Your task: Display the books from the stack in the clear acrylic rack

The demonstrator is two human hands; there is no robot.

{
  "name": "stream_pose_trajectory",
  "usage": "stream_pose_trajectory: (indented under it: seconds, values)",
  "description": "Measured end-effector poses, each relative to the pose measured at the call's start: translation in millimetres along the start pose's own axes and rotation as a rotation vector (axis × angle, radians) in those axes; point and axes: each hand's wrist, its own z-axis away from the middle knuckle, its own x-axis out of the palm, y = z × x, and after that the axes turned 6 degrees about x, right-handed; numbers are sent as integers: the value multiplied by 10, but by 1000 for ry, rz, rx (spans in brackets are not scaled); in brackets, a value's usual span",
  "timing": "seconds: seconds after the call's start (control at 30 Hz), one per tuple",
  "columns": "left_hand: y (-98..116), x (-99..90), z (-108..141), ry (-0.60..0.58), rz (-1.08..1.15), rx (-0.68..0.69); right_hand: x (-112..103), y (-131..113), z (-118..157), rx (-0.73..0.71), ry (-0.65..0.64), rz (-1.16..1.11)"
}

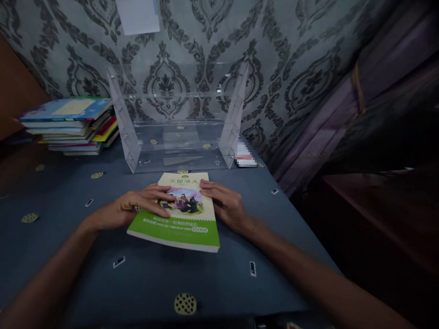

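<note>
A paperback book (183,223) with a cream and green cover lies in front of me on the blue tablecloth (150,282). Chinese characters and a picture of robed figures are on its cover. My left hand (141,205) rests on the book's left side, its fingers and thumb spread out over the cover. Along the right edge, my right hand (227,205) holds the book with its fingertips on the upper cover; its thumb is hidden. Just beyond the book stands a clear acrylic rack (123,120), with nothing on its shelves.
A stack of books (77,126) lies at the back left. Beside the rack's right foot is a partly blurred white and red item (245,156). A white card (138,15) hangs on the patterned wall (202,48). The table's right edge runs beside a purple curtain (314,139).
</note>
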Motion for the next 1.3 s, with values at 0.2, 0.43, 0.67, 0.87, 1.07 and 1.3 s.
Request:
stream_pose_trajectory:
  seconds: [0.2, 0.43, 0.67, 0.87, 1.07, 1.3]
  values:
    - [-8, 72, -22, -43, -152, -54, -5, -4, -13, 9, -130, 34]
    - [-68, 69, 64, -117, -46, -177, 48, 24, -18, -22, -196, 101]
    - [-320, 123, 60, 76, 1, -230, -15, -59, -66, 51, -264, 248]
    - [-491, 243, 0, 212, -166, -197, 170, -344, -238, 83, -356, 283]
    - [-442, 252, -47, 240, -151, -173, 478, -486, -505, 158, -495, 295]
    - [-504, 262, -34, 259, -190, -140, 298, -244, -431, 343, -432, 369]
